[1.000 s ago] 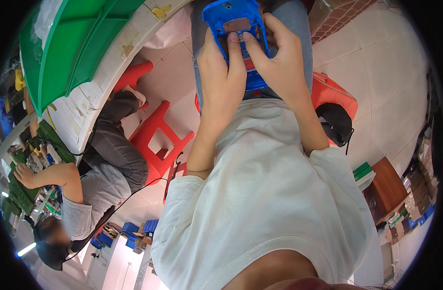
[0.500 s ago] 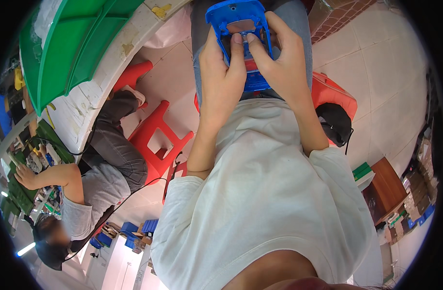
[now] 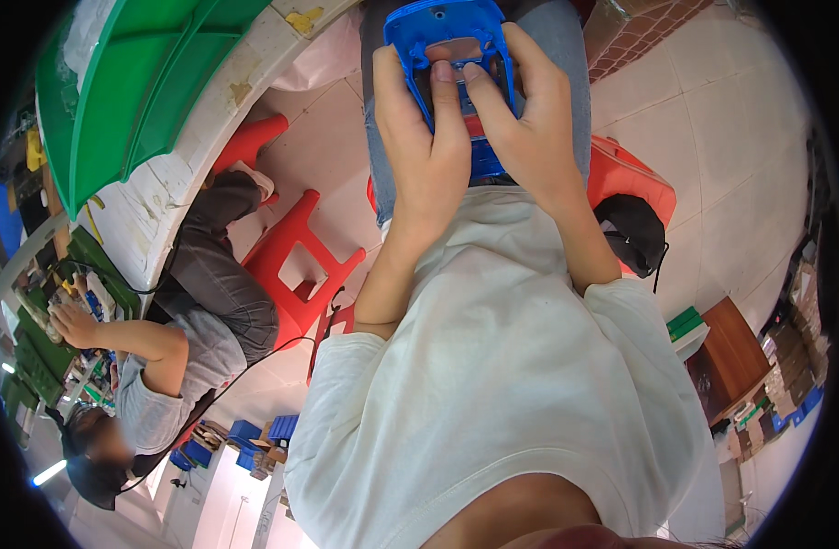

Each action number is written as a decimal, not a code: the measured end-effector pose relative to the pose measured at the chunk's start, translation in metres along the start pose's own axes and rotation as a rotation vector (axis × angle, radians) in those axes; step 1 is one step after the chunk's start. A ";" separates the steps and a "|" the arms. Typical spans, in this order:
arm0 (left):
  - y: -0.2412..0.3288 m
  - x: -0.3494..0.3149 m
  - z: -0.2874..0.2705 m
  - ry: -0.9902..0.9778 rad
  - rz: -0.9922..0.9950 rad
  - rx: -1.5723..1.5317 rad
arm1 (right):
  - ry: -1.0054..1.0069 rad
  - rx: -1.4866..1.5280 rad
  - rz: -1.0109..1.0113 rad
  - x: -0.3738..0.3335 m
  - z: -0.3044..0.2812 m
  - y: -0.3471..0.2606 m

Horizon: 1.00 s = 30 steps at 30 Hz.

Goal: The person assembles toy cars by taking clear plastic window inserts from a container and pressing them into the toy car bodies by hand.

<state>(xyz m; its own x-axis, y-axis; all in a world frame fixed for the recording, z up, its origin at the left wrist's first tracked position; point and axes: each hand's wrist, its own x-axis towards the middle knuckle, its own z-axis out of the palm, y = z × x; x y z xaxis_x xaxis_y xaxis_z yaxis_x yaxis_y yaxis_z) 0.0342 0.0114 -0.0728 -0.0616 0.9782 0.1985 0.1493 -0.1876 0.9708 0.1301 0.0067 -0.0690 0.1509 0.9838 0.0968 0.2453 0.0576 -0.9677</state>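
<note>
Above my lap I hold a blue plastic shell (image 3: 442,20), shaped like an open casing with a rounded upper end. My left hand (image 3: 427,142) is wrapped round its left side, thumb pressed on the inside. From the other side my right hand (image 3: 536,123) grips the casing in the same way. Both thumb tips lie close together near a small part in the middle, which they largely cover. Lower down, a red strip and a second blue section (image 3: 486,160) show between my wrists. Most of my fingers are hidden behind the casing.
A green plastic bin (image 3: 154,91) stands on a white worktable (image 3: 145,215) at the left. Below it a co-worker in grey (image 3: 209,343) handles small parts at a bench. Red stools (image 3: 296,256) stand nearby. A black bag (image 3: 632,233) hangs on a red seat at my right.
The casing and my hands have shifted slightly up and left, with the right thumb a little further left. The co-worker's hand has moved right across the bench.
</note>
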 end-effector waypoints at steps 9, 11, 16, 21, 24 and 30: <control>0.000 0.000 -0.007 -0.097 -0.046 0.051 | -0.025 -0.026 0.028 -0.003 -0.001 -0.001; 0.000 0.001 -0.009 -0.104 -0.042 0.061 | -0.020 -0.007 0.013 -0.003 0.001 0.002; -0.004 0.002 -0.010 -0.105 0.005 0.093 | 0.007 0.052 -0.033 -0.002 0.001 -0.006; -0.004 0.001 -0.007 -0.026 0.037 0.043 | 0.012 0.124 -0.024 -0.002 0.005 -0.005; 0.002 0.000 -0.001 0.049 0.029 -0.075 | -0.017 0.028 0.030 -0.001 0.001 -0.006; -0.007 -0.002 -0.007 -0.049 0.006 -0.005 | 0.031 0.125 -0.018 -0.001 0.003 -0.005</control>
<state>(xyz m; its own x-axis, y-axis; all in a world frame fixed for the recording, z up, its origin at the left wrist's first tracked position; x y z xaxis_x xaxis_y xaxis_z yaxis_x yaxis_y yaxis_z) 0.0262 0.0098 -0.0794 -0.0121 0.9802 0.1978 0.1448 -0.1940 0.9703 0.1256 0.0058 -0.0647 0.1775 0.9768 0.1198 0.1276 0.0979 -0.9870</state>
